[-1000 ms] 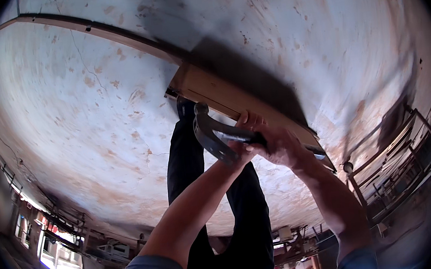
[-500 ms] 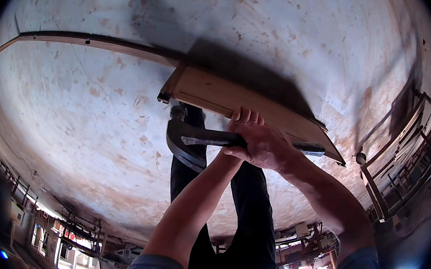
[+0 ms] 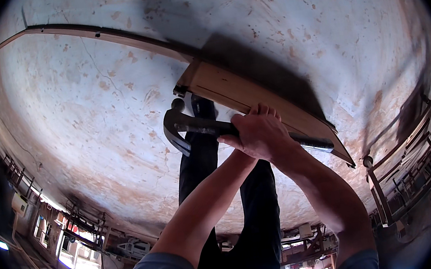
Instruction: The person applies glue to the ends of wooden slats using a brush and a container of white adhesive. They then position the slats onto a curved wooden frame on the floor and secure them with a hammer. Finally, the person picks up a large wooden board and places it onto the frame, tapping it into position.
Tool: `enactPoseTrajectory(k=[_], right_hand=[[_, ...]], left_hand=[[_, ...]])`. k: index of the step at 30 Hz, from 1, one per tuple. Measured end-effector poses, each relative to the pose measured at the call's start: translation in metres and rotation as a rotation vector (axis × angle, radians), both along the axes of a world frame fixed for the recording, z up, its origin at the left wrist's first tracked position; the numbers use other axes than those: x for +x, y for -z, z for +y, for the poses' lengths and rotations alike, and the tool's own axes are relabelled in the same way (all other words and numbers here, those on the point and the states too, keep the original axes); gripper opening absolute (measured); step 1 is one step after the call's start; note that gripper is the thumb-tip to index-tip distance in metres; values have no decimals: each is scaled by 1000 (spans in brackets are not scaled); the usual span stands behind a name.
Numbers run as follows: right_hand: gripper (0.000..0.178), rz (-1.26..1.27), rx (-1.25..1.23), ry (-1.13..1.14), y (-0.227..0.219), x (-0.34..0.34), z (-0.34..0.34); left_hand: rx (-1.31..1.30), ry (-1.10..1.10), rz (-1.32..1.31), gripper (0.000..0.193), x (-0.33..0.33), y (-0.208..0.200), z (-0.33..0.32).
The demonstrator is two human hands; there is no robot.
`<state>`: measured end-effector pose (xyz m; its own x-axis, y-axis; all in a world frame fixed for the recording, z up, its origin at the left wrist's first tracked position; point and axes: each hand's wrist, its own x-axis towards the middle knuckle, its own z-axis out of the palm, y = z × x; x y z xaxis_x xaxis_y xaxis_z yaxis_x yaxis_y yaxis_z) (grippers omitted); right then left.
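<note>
My right hand [image 3: 262,135] is closed round the handle of a claw hammer [image 3: 185,123]. The hammer lies slantwise across the view, its dark head to the left and the handle end to the right. Mostly hidden behind it, my left hand [image 3: 266,109] shows only its fingers, curled over the near edge of a wooden board [image 3: 291,108]. That brown board stands tilted on the floor, with a dark fitting at its left corner. A long thin wooden strip [image 3: 105,34] runs from its far left end toward the upper left.
My legs [image 3: 200,160] in dark trousers stand below the board, one foot near its left corner. A wooden rack [image 3: 402,162] with long pieces stands at the right. Cluttered frames [image 3: 80,222] line the lower left. The pale floor [image 3: 106,141] is stained and cracked.
The board, hands and hammer sit a little farther right in view. The hammer head has swung up slightly and turned, with its claw now farther from my leg.
</note>
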<state>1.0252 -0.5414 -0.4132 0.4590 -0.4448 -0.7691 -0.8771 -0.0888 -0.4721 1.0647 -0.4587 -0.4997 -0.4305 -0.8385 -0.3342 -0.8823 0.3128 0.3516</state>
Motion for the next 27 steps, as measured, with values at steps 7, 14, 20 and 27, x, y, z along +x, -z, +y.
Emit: enactPoseTrajectory(k=[7,14,20,27], right_hand=[[59,51,-19,-38,1,5,-2],[58,73,-79,-56,-4,8,0],[59,17,-163,-9,-9,-1,7],[47,-210,73,329,-64,-60,35]], left_hand=[[-13,19,-16,30,1,-2,-2],[-23,29,-18,34,-3,-1,-1],[-74,53,-90,36,-3,-1,2],[-59,150,-65,26,-5,-9,-12]])
